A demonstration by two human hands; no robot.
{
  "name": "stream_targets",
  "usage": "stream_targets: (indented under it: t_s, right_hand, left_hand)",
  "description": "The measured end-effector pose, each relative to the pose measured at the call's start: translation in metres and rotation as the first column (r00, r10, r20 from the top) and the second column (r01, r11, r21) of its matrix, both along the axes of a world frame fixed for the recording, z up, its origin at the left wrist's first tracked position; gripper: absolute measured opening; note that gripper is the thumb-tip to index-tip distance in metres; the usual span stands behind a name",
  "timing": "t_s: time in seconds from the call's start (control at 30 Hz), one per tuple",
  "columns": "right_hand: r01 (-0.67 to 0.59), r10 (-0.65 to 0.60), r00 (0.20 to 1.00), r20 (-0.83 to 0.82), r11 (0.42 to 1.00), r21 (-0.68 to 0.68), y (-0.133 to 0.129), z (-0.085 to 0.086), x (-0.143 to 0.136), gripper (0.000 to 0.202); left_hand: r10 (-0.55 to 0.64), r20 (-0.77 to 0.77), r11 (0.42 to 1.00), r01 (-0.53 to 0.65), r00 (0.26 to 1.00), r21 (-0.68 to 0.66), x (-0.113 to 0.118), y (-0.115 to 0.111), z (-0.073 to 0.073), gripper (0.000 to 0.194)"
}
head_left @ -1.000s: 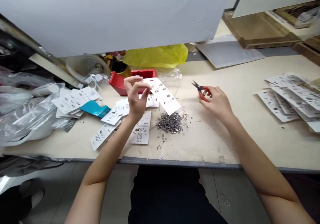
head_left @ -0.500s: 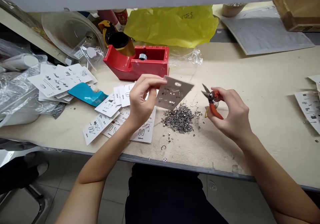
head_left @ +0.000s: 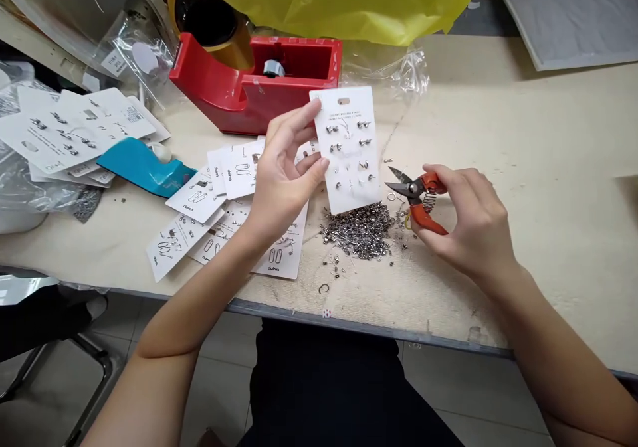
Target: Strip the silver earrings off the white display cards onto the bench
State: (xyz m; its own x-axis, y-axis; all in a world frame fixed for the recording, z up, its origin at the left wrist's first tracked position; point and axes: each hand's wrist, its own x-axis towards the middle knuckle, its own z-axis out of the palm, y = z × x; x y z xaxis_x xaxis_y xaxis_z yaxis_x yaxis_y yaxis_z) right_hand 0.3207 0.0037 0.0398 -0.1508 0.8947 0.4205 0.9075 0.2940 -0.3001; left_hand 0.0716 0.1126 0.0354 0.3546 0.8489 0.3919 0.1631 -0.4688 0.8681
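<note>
White card stock made up the upright rectangular card (head_left: 350,168), slotted near its top edge and studded with rows of small silvery metal pieces, which was held up over the table. The person's left hand (head_left: 286,171) pinched it by its left edge between thumb and fingers. The person's right hand (head_left: 473,224) was closed around the red-orange handles of a pair of small spring-loaded cutters with dark metal blades (head_left: 413,189). Those blades stood parted, pointing toward the card's right edge, just beside it in view.

Below the card, partly hidden by its lower edge, a loose heap of tiny silvery-grey metal bits (head_left: 361,234) lay on the cream-coloured tabletop (head_left: 558,214), with stray pieces scattered around it. A small dark open ring (head_left: 323,289) lay nearer the table's front edge.

Overlapping white printed cards (head_left: 197,196) spread beside and behind the left forearm. A glossy teal curved plastic object (head_left: 144,166) sat next to them, and farther left lay a fanned pile of white cards bearing metal pieces (head_left: 74,131). Behind the left hand stood a bright red plastic tape dispenser (head_left: 289,95); beyond it was spread a translucent yellow plastic sheet (head_left: 349,2).
</note>
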Motion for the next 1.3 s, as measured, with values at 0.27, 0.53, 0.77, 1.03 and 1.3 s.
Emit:
stream_targets:
  t_s: [0.27, 0.53, 0.77, 1.03, 1.3]
  right_hand:
    - [0.036, -0.038, 0.999, -0.025, 0.996, -0.084, 0.002, 0.003, 0.002, 0.035]
    - [0.088, -0.077, 0.994, 0.081, 0.986, -0.139, 0.005, 0.008, 0.012, 0.033]
    - [0.080, -0.038, 0.981, 0.192, 0.973, -0.217, -0.001, 0.027, 0.019, 0.032]
    - [0.115, -0.081, 0.984, 0.159, 0.970, -0.215, -0.005, 0.032, 0.019, 0.029]
    - [-0.378, -0.290, 0.463, -0.837, 0.790, -0.483, -0.006, 0.039, 0.007, 0.030]
  left_hand:
    - [-0.132, -0.185, 0.981, 0.102, 0.974, -0.164, 0.009, -0.013, -0.018, 0.053]
    - [-0.080, -0.593, 0.872, 0.345, 0.801, 0.348, 0.020, -0.035, 0.005, 0.021]
    - [-0.047, -0.727, 0.865, 0.392, 0.685, 0.313, 0.031, -0.044, -0.003, 0.015]
    - [-0.067, -0.762, 0.938, 0.301, 0.644, 0.173, 0.032, -0.041, 0.013, 0.019]
    - [0.134, -0.661, 0.990, -0.128, 0.739, 0.057, 0.004, -0.026, 0.011, 0.014]
